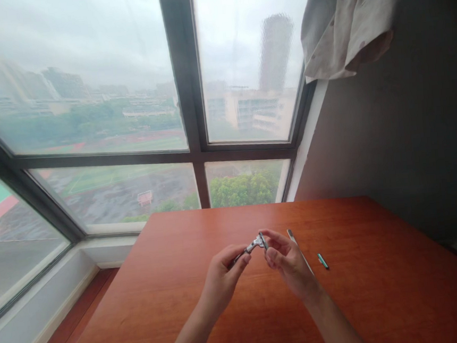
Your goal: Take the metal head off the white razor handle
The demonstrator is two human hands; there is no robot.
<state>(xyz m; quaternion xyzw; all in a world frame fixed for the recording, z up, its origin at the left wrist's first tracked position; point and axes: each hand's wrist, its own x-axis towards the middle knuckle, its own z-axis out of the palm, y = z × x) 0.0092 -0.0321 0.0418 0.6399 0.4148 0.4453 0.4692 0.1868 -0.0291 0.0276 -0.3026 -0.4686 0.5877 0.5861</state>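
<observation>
A razor with a silver neck is held up above the wooden table, between my two hands. My left hand is closed around its dark handle, thumb on the near side. At the other end, the fingers and thumb of my right hand pinch the razor head. On the tabletop just right of my right hand lies a small green and black piece that looks like a razor cartridge. A long, thin white stick with a grey end, perhaps a toothbrush, lies partly hidden behind my right hand.
The reddish-brown table reaches to a large window with dark frames. A dark wall rises on the right, with a light shirt hanging at its top. A low white ledge runs along the left.
</observation>
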